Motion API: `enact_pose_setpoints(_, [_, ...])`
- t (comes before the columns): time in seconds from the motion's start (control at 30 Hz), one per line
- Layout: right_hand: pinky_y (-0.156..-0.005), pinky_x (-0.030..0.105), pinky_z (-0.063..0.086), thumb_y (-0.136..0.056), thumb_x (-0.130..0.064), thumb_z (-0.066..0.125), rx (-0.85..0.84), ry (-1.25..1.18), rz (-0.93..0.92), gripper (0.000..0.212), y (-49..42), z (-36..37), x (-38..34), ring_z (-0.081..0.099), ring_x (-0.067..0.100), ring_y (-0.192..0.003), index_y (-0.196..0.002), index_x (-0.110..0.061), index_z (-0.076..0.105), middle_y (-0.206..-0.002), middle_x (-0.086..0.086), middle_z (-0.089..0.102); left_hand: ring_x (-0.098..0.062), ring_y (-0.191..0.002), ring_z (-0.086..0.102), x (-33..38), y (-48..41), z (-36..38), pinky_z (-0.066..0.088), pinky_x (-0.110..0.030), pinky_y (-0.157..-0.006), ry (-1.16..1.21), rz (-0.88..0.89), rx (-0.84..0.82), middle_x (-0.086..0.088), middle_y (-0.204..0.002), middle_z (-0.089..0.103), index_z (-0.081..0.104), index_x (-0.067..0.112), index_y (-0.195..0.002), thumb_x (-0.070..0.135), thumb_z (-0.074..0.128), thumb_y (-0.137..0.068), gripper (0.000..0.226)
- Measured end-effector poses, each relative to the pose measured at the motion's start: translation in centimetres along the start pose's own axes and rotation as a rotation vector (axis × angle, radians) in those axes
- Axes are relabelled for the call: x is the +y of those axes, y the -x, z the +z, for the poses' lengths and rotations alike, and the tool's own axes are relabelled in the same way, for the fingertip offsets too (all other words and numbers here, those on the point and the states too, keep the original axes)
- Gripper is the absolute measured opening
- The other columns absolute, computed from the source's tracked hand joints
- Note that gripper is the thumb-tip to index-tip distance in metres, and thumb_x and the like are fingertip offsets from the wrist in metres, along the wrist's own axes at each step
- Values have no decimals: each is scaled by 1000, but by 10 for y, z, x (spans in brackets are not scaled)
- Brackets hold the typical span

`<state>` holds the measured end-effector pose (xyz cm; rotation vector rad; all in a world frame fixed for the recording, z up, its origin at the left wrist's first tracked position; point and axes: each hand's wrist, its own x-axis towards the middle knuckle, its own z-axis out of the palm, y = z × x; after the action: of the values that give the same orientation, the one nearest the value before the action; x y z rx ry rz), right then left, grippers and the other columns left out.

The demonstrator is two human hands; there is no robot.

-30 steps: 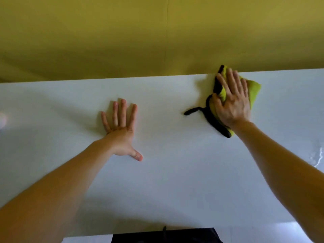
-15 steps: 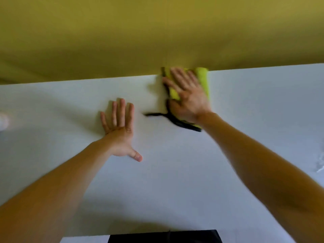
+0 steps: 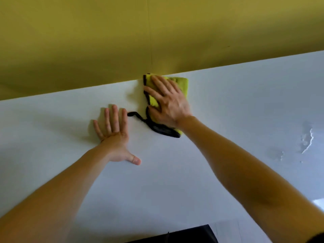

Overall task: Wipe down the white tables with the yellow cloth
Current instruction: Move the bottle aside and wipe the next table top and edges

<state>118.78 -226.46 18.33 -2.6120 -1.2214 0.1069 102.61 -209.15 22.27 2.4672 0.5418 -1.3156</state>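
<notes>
Left hand (image 3: 114,137): bare, short plain thumbnail | left forearm (image 3: 52,199): bare to the near frame edge | right hand (image 3: 168,106): bare | right forearm (image 3: 245,172): bare, with a sliver of dark fabric (image 3: 317,239) at its near end, possibly a sleeve hem

View is showing: 1x white table (image 3: 228,111), 1x yellow cloth (image 3: 182,85), 2x hands (left hand (image 3: 114,137), right hand (image 3: 170,104)), 1x yellow wall (image 3: 105,41), 1x black obj. (image 3: 184,235) at btm edge.
</notes>
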Motion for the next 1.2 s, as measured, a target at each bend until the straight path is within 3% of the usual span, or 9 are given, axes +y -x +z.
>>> enact_pose_setpoints(0.13, [-120,56,36,-96,-66,55,110,187,458,66,58,-44,142,46,40,-146,-145,-22,55,-160,16,49,-41,-138,-63,-2,-1,3,-18,-80,-119,-3,12,5,-14,-145,-71,-61,21,-142,84,94,-41,196])
enact_pose_setpoints(0.23, [-129,62,22,-95,-71,50,99,192,667,77,60,-44,146,30,41,-159,-151,-18,49,-170,22,35,-41,-138,-63,1,-3,2,-19,-80,-119,-10,1,10,-14,-144,-72,-62,20,-140,84,94,-41,196])
enact_pose_setpoints(0.3, [-133,62,11,-97,-70,49,75,135,561,80,43,-28,90,15,38,-167,-157,-16,48,-178,21,22,-41,-139,-63,1,-1,1,-17,-80,-120,-28,-12,16,-13,-144,-72,-63,21,-140,84,95,-41,196])
enact_pose_setpoints(0.47, [-134,57,10,-98,-63,53,-45,-4,-18,94,12,6,-29,11,29,-169,-172,-12,25,-181,12,19,-41,-136,-64,8,5,-5,-15,-79,-122,-71,-90,2,-14,-141,-73,-62,19,-141,84,95,-42,197])
enact_pose_setpoints(0.6, [-135,54,13,-94,-55,58,-32,-11,-28,84,26,-7,37,17,33,-168,-169,-23,38,-180,14,23,-47,-144,-56,32,6,-9,-9,-75,-127,-113,-213,-15,-21,-144,-70,-63,11,-138,76,99,-47,197])
enact_pose_setpoints(0.77, [-134,58,16,-94,-48,58,107,92,402,77,90,-60,233,23,38,-165,-166,-25,43,-177,16,30,-50,-158,-36,92,10,-10,7,-67,-132,-119,-280,44,-34,-159,-50,-54,13,-149,63,97,-64,181])
enact_pose_setpoints(0.87, [-132,60,19,-93,-48,61,173,65,542,77,97,-60,237,28,38,-163,-164,-21,46,-175,14,35,-46,-157,-40,132,17,-2,4,-64,-133,-118,-143,76,-28,-162,-51,-52,25,-153,73,95,-61,180])
enact_pose_setpoints(1.03, [-134,59,13,-95,-52,60,-64,-65,-75,77,71,-28,112,19,33,-167,-165,-23,46,-177,8,31,-44,-159,-38,201,19,12,10,-67,-133,-155,-163,135,-23,-164,-50,-44,18,-158,83,91,-57,181])
enact_pose_setpoints(1.2, [-135,58,14,-89,-42,65,22,-45,-112,72,84,-52,219,35,38,-161,-158,-23,56,-170,12,44,-51,-162,-27,252,13,11,22,-74,-127,-175,-124,198,-24,-167,-44,-45,31,-158,72,100,-51,185])
